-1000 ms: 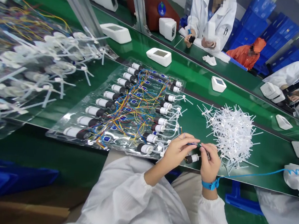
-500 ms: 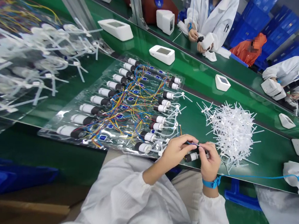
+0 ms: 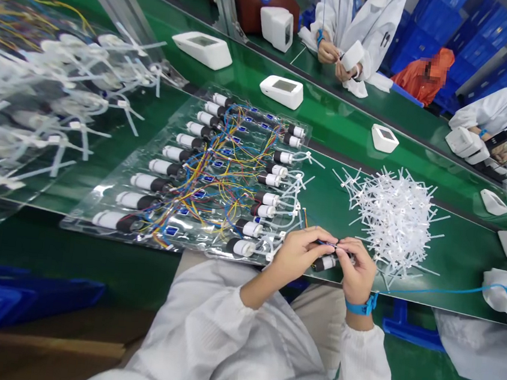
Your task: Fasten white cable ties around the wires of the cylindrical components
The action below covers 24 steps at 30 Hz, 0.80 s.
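Black motor (image 3: pixel 325 262) — left hand (image 3: pixel 298 250), right hand (image 3: pixel 357 274)

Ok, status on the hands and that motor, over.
Left hand and right hand both closed on small motor, wires pinched between them. Cable-tie pile just beyond right hand, tray of motors to the left. Nothing blocking.

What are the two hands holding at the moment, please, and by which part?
A small cylindrical motor, held by its thin wires: the left hand and right hand pinch them above its body. The finer grip is hidden.
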Each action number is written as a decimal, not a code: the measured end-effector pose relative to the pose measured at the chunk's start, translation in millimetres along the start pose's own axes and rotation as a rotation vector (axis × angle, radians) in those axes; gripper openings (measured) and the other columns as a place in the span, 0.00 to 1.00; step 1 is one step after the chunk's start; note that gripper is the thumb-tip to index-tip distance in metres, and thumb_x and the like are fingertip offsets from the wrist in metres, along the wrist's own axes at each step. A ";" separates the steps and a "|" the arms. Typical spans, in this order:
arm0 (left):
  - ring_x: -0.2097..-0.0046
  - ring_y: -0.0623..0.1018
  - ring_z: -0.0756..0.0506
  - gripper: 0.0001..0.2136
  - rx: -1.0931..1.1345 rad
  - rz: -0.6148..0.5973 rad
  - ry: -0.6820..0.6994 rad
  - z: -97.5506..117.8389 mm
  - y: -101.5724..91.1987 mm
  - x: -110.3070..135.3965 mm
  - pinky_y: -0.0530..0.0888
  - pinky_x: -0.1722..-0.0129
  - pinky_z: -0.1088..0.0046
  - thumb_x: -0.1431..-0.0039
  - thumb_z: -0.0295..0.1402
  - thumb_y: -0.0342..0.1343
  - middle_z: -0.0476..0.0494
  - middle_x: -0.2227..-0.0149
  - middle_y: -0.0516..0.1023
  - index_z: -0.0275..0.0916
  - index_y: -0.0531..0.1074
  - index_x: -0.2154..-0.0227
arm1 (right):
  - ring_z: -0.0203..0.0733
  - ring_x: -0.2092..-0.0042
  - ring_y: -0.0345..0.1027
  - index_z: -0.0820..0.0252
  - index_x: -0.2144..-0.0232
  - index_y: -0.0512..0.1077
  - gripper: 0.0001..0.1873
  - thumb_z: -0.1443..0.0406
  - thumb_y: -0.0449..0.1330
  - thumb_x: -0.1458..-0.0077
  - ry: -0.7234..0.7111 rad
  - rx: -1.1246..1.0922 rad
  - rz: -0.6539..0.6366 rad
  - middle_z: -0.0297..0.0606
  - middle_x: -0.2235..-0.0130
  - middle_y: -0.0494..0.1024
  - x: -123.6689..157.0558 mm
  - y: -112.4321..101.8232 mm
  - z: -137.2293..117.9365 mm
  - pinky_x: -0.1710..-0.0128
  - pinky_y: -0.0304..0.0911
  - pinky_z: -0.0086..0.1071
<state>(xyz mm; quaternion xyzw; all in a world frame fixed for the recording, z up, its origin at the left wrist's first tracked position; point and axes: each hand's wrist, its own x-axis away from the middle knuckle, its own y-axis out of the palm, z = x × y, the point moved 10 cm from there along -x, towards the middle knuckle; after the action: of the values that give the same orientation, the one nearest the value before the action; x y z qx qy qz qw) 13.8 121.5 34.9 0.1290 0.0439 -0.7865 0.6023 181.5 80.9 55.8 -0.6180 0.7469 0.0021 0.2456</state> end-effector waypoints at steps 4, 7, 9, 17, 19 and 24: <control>0.56 0.88 0.44 0.05 -0.016 0.010 0.026 1.0 -0.7 0.0 0.83 0.54 0.71 0.34 0.26 0.68 0.41 0.58 0.89 0.40 0.88 0.59 | 0.50 0.52 0.79 0.51 0.61 0.86 0.05 0.66 0.69 0.33 0.002 -0.025 0.010 0.40 0.58 0.86 0.6 -1.4 0.4 0.49 0.74 0.45; 0.56 0.88 0.44 0.05 -0.015 0.011 0.033 1.2 -0.6 0.5 0.83 0.54 0.71 0.34 0.26 0.68 0.42 0.59 0.90 0.41 0.88 0.60 | 0.50 0.53 0.80 0.50 0.61 0.87 0.06 0.67 0.69 0.33 -0.016 -0.033 0.009 0.40 0.59 0.87 0.4 -1.2 -1.6 0.48 0.74 0.46; 0.56 0.88 0.44 0.05 -0.019 0.011 0.035 1.2 -0.7 1.0 0.83 0.53 0.71 0.34 0.26 0.69 0.42 0.59 0.90 0.41 0.88 0.60 | 0.50 0.54 0.81 0.50 0.61 0.87 0.07 0.67 0.69 0.33 -0.026 -0.024 0.006 0.40 0.60 0.88 0.1 -0.7 -2.3 0.47 0.75 0.48; 0.56 0.89 0.42 0.04 -0.003 0.001 0.016 -0.4 -1.7 0.1 0.85 0.51 0.68 0.34 0.30 0.70 0.41 0.58 0.91 0.42 0.89 0.60 | 0.51 0.55 0.82 0.51 0.62 0.87 0.06 0.66 0.69 0.33 -0.039 0.000 0.027 0.41 0.60 0.88 0.7 -1.1 -4.5 0.46 0.75 0.50; 0.55 0.89 0.43 0.04 0.009 0.007 0.006 -0.6 -2.3 -0.8 0.85 0.50 0.68 0.35 0.29 0.69 0.41 0.58 0.91 0.41 0.89 0.60 | 0.50 0.53 0.81 0.52 0.61 0.87 0.05 0.65 0.69 0.32 -0.007 0.002 0.015 0.42 0.58 0.87 0.8 -0.6 -1.9 0.49 0.76 0.47; 0.54 0.88 0.42 0.05 0.023 0.032 -0.001 1.8 -4.8 -1.4 0.85 0.52 0.68 0.35 0.29 0.69 0.40 0.57 0.90 0.41 0.88 0.58 | 0.50 0.51 0.81 0.52 0.58 0.86 0.05 0.63 0.68 0.31 0.037 0.029 -0.005 0.43 0.57 0.87 2.2 -1.8 5.5 0.50 0.76 0.44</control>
<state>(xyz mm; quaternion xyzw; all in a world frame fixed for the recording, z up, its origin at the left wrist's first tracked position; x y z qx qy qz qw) 9.3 123.8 36.6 0.1361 0.0325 -0.7773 0.6133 185.0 80.2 50.7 -0.6163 0.7496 -0.0209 0.2407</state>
